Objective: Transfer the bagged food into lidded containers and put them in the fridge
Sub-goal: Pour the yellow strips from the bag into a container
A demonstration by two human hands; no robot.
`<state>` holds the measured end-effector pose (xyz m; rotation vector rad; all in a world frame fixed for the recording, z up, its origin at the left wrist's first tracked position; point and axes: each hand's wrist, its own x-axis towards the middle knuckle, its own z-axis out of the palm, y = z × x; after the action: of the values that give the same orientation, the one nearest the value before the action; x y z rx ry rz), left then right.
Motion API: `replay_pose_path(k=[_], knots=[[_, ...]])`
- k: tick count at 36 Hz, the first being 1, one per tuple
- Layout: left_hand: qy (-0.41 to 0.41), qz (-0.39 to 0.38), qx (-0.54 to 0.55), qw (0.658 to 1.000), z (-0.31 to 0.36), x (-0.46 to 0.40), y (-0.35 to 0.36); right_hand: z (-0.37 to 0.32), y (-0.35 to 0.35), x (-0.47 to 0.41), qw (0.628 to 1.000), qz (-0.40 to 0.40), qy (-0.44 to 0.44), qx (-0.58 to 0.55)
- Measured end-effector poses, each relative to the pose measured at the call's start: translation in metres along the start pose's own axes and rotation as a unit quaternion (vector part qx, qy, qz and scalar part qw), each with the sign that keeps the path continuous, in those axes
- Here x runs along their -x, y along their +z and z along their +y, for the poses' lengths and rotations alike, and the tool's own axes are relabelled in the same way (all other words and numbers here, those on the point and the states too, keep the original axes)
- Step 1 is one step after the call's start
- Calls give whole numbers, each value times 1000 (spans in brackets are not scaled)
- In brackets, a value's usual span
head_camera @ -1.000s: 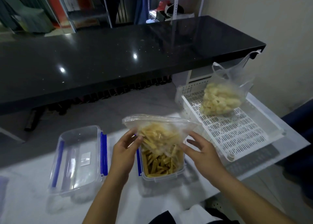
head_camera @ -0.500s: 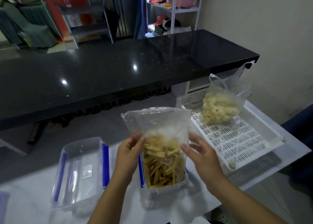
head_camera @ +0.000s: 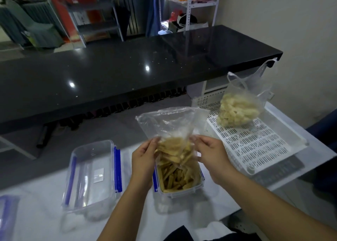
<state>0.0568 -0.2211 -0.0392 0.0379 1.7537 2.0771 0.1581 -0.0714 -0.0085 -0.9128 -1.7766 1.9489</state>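
- Two bare hands met over the middle of the head view, both on one clear plastic bag of yellow stick-shaped snacks [head_camera: 174, 131] held upside down.
- Left hand [head_camera: 144, 159] pinched the bag's left side, thumb and fingertips curled onto the plastic just above the food.
- Right hand [head_camera: 209, 154] pinched the right side the same way, fingers bent round the film — neither hand was empty.
- Its flat, empty end stood up above the hands; its lower part, bunched with sticks, hung into an open clear plastic container with blue side clips [head_camera: 177, 181].
- That container stood on the white table [head_camera: 45, 219], close to the person, and was already well filled with the yellow sticks.
- Just to its left lay a clear rectangular lid with blue clips [head_camera: 92, 175], flat on the table, apart from the container.
- At the far left edge a sliver of another clear, blue-trimmed plastic piece [head_camera: 7, 217] showed; what it was could not be told.
- To the right sat a white perforated plastic tray [head_camera: 255, 146], and on its far end rested a second clear bag with loop handles, holding pale puffed snacks [head_camera: 237, 111].
- Beyond the table ran a long black glossy counter [head_camera: 127, 67] — shelving stood behind it.
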Motion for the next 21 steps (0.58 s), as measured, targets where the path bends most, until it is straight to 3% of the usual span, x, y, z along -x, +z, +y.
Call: replay_pose_path(k=[5,12,16,21], knots=[[45,9,-11,999,9,-9,-9,-16,-3,-6,996,-28,14,-88],[73,32,11,997,20,-20,-17,-16,-9,-14,994,-20,5,-111],[31,-25,-50,998,16,-22,-20,3,-16,-18,1000,-20,12,18],[21,7,-77,997,8,-23,-13,23,-13,-14,997,-5,-14,70]])
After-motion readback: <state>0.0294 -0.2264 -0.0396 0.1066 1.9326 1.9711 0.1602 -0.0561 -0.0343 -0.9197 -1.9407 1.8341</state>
